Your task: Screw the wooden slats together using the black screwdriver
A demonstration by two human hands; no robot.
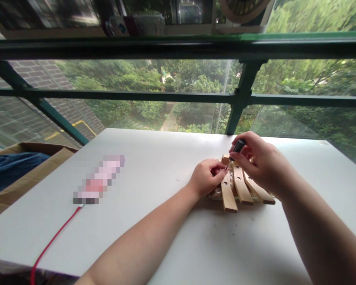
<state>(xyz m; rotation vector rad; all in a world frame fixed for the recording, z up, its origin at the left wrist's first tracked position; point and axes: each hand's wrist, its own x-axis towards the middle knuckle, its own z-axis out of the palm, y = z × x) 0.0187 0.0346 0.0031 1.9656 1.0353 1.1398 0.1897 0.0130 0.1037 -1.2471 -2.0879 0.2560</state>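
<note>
Several flat wooden slats with small holes lie fanned out on the white table, on top of a clear plastic bag. My right hand is closed round a small black-handled screwdriver, its tip pointing down at the slats. My left hand rests beside the slats, its fingers pinched on something tiny at the screwdriver's tip, too small to make out.
A blurred pink and white object lies on the table's left part, with a red cable running off the front edge. A cardboard box holding blue cloth stands at the left. A green railing and glass stand behind the table.
</note>
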